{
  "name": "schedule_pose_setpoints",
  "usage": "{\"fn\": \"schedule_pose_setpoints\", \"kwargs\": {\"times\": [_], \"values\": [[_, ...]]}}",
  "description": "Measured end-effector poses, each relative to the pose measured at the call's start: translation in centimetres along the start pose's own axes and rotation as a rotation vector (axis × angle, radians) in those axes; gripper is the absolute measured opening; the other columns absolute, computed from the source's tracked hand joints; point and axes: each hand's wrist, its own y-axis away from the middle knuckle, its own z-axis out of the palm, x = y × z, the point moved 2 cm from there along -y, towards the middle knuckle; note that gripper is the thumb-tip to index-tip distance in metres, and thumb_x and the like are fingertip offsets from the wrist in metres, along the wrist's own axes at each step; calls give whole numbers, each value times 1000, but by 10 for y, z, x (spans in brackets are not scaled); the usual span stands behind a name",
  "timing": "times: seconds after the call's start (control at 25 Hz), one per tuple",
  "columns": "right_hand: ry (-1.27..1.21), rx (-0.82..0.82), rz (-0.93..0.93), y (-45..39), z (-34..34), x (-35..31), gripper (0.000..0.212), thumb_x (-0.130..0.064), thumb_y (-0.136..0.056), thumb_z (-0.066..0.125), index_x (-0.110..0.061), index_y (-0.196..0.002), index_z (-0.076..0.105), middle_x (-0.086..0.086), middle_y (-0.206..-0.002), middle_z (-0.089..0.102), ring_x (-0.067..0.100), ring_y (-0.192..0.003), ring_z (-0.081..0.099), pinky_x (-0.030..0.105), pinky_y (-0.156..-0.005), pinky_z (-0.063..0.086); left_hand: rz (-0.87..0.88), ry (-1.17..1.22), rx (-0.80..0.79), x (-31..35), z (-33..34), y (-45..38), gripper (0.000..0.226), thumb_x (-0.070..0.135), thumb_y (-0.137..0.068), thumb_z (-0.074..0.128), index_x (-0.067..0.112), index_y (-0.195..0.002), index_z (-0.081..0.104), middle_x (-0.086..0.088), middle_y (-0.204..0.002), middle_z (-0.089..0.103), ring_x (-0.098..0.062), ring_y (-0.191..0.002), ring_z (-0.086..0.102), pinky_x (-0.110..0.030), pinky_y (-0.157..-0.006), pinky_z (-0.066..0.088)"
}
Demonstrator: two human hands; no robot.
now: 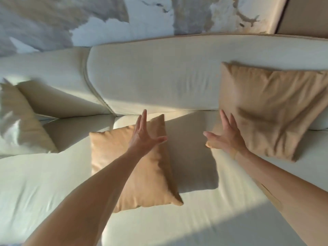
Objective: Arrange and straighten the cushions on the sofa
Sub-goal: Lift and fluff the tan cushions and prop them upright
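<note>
A: Nearest us are the two bare forearms, reaching out over the seat of the sofa (213, 219). What are the hands doing?

B: Both are spread flat with nothing clasped. The left hand (143, 134) hovers, fingers splayed, over the small tan cushion (142, 174); whether it touches the fabric I cannot tell. The right hand (225, 137) has its palm laid against the lower left edge of the big tan cushion (271, 110), pressing rather than gripping.

A: And where do the cushions sit?

B: The small one lies flat on the seat, skewed, one corner pointing at the backrest (159, 77). The big one leans against the backrest to the right, tilted, creased and blurred, so it may be moving. A pale cushion (19, 121) slumps far off at the left end, well apart from the other two.

A: How would they handle?

B: Soft and light, I'd judge. The creases in the big one suggest loose filling that gives under a palm. Patting the sides would square it; to lift one, take it by two opposite edges or corners, since the cloth looks smooth and may slide.

A: Any baskets or boxes?

B: None in view. Only the sofa holds anything, and it holds those three cushions.
</note>
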Motion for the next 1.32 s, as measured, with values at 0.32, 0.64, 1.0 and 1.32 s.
{"fn": "schedule_pose_setpoints", "kwargs": {"times": [0.32, 0.64, 1.0, 1.32], "values": [[147, -271, -85, 24, 120, -96, 105, -80, -69, 56, -46, -151, 0, 2, -164, -8, 34, -149, 3, 59, -114, 22, -167, -24, 30, -150, -94, 14, 131, 76, -57, 76, 40, -156, -3, 1, -167, 4, -26, -151, 14, -51, -114, 29], [148, -422, 80, 14, 200, -123, 121, -84, -56, 60, -53, -146, -15, 12, -161, -16, 44, -147, 9, 58, -111, 25, -492, 10, -132, -270, -108, 17, 133, 71, -56, 80, 45, -155, -6, -7, -166, -12, -41, -150, 14, -57, -111, 31], [-11, -500, 264, -17, 218, -116, 145, -60, -52, 86, -43, -147, -23, 1, -164, 2, 31, -147, 18, 47, -115, 22, -576, 302, -260, -297, -74, 2, 148, 72, -44, 86, 43, -154, -10, -13, -162, 23, -37, -142, 33, -53, -108, 39], [-153, -416, 214, -13, 201, -134, 145, -46, -53, 92, -41, -150, -16, -1, -162, 15, 24, -145, 24, 38, -114, 22, -463, 385, -148, -265, -97, 0, 144, 62, -37, 86, 39, -156, 7, -5, -155, 36, -26, -139, 37, -41, -113, 34]]}}
